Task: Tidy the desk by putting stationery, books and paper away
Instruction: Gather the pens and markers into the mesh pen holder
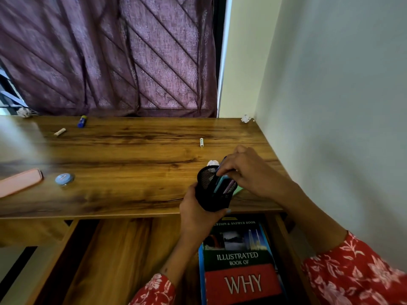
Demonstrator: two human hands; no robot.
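Black mesh pen holder (pixel 212 192) held off the tabletop (pixel 132 155) at its front edge near the right corner, left hand (pixel 196 213) wrapped round its base; right hand (pixel 246 170) pinching a pen (pixel 221 167) into its mouth. Probably light, stiff, grippy mesh; best gripped low on the body. Legible on the book (pixel 240 263) in the open drawer: "ILLUSTRATED BOOK OF WHY".

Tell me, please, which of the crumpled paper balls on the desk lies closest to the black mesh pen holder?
The crumpled white paper ball just behind the black mesh pen holder; the others sit in the desk's far corners.
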